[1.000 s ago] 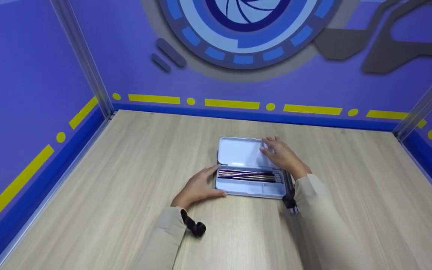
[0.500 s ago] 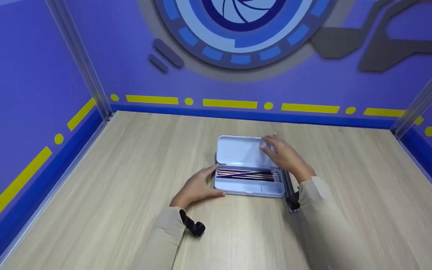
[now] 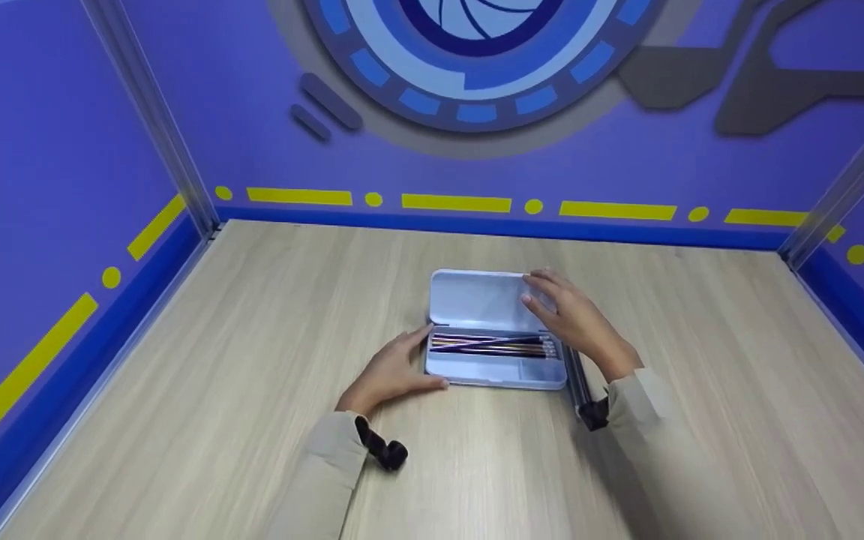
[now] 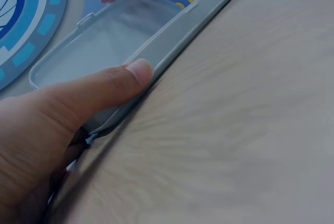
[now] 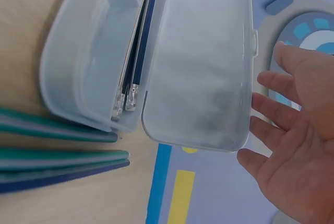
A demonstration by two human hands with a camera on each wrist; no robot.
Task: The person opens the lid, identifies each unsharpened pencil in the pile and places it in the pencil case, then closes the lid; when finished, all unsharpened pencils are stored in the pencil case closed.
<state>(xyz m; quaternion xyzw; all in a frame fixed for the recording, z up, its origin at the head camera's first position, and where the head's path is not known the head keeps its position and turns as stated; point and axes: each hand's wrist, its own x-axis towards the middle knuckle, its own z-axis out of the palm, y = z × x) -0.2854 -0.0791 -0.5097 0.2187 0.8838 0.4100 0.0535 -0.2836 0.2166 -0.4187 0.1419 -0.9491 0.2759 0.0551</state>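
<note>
- Head view: a pale blue pencil case (image 3: 496, 371) lies open near the middle of the wooden bench (image 3: 214, 390), its lid (image 3: 477, 301) raised on the far side and its tray towards the person.
- Pencils (image 3: 488, 345) lie lengthwise in the rear part of the tray, side by side; the right wrist view shows their metal-capped ends (image 5: 125, 104) pointing to the case's right end.
- Left hand (image 3: 391, 373): rests on the bench against the left end of the case. Its thumb (image 4: 117, 85) lies along the near wall of the tray, as the left wrist view shows; the fingers (image 3: 411, 343) reach round the left end towards the hinge side. The hand thus holds the end of the case between thumb and fingers.
- Right hand (image 3: 578, 326): at the right end of the lid, fingers (image 5: 271, 112) straight and spread, palm facing the lid. The fingertips lie at the lid's outer edge; whether they touch it cannot be told from these views.
- Dark green strips (image 5: 57, 145) lie on the bench just beside the right end of the case, below the right wrist.
- Backdrop: purple walls (image 3: 49, 150) with yellow dashes and a blue circular emblem (image 3: 477, 52) enclose the bench on three sides.
</note>
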